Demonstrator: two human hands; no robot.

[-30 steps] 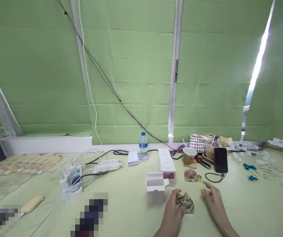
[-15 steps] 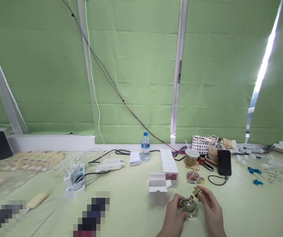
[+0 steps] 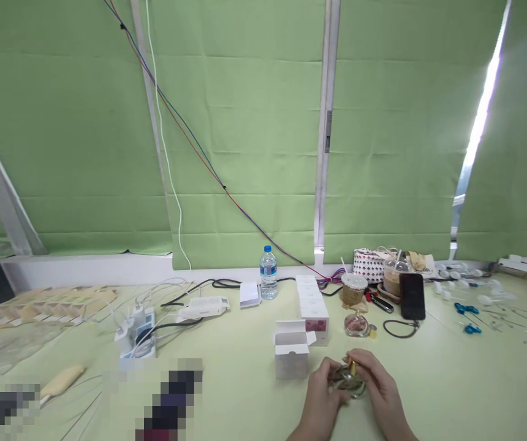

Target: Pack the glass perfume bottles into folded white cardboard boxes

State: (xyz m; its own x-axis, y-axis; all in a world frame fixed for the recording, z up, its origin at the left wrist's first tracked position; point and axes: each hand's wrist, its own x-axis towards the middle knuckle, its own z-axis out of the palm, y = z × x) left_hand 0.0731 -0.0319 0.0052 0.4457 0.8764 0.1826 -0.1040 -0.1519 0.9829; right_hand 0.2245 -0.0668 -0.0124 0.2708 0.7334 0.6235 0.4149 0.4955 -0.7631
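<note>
My left hand (image 3: 323, 392) is closed around a round, flattened glass perfume bottle (image 3: 348, 387) just above the table. At the bottle's neck, the fingers of my right hand (image 3: 374, 383) pinch a gold cap (image 3: 352, 366), which meets the top of the bottle. Whether the cap is fully seated cannot be seen, as fingers cover part of it. An open white box (image 3: 291, 361) stands just left of my hands, its lid flap raised. Beyond my hands, a second perfume bottle (image 3: 356, 326) with pinkish contents lies beside its loose gold cap (image 3: 372, 332).
A row of white boxes (image 3: 312, 306) runs back behind the open box. A water bottle (image 3: 268, 275), a drink cup (image 3: 353, 291) and an upright phone (image 3: 412, 297) stand farther back. Blue-handled tools (image 3: 467, 308) lie right; a power strip (image 3: 137, 337) with cables sits left.
My right hand has moved left and brought the gold cap from beside the bottle onto its neck. My left hand still holds the bottle. The view has shifted slightly.
</note>
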